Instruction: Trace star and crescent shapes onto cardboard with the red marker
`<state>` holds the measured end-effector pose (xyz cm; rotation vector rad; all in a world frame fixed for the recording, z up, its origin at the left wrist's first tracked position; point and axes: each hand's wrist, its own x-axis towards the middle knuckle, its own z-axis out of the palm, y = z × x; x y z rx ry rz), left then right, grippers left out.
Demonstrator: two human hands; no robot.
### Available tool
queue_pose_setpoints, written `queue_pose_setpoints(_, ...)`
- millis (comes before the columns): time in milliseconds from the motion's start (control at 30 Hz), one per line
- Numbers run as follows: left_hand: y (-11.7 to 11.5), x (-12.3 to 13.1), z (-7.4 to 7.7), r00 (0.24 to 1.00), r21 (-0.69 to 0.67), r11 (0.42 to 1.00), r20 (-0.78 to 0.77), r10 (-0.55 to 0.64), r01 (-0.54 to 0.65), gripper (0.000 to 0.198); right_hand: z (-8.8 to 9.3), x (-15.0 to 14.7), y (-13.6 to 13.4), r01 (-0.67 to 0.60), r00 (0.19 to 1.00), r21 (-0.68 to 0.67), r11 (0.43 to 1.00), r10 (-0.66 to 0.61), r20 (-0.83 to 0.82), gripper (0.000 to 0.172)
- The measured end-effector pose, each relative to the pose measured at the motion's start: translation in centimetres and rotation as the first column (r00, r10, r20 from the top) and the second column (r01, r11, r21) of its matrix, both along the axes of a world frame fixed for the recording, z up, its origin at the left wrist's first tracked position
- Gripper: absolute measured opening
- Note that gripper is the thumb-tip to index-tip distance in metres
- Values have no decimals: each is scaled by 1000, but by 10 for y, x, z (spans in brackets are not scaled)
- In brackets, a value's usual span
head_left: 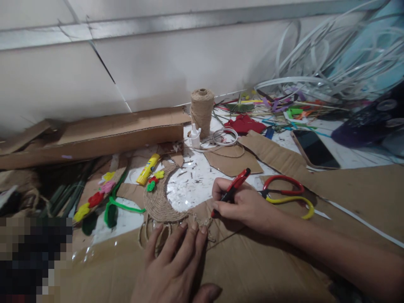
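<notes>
Where the pen was: the right hand [240, 204] had its fingers closed around a red-and-black pen [235, 185], tip down near the cardboard sheet [259, 265]; whether it touched, I could not tell.
Left hand [176, 265]: palm down with fingers slightly apart, resting over loose strings [141, 235] and the cardboard sheet, clamped on nothing that showed.
Pen work: the step looked like marking the cardboard sheet beside the crescent; the next move seemed to call for a steady left hand and an even stroke.
Crescent [158, 204]: just beyond the left fingertips, coarse tan twine in close curved rows, with small flowers [153, 184] in fuzzy red, yellow and green.
Cardboard sheet: flat, brown and dull, shiny tape toward its left.
Scissors [284, 192]: beside the right forearm, with smooth red and yellow loops.
Glue stick [148, 169]: a yellow tube near the crescent.
Spool [202, 111]: upright, rough twine wound thick, a white bottle [195, 139] before it.
Straps [315, 82]: glossy white coils, far right.
</notes>
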<state>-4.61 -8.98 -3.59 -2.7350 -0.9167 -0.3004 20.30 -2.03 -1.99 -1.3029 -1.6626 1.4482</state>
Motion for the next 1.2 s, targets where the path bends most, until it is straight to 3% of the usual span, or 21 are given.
queue_pose_setpoints(633, 1, 8, 6, 998, -4, 999, 13, 53, -53, 50, -1, 0, -4, 10, 1000, 37, 999, -10, 0, 11)
queue_pose_setpoints(833, 1, 12, 6, 994, -67, 996, 78, 71, -66, 54, -7, 4, -13, 29, 997, 83, 996, -35, 64, 8)
queue_pose_setpoints(1200, 0, 11, 5, 994, -65, 996, 84, 64, -58, 57, -10, 6, -19, 44, 994, 101, 994, -54, 99, 10)
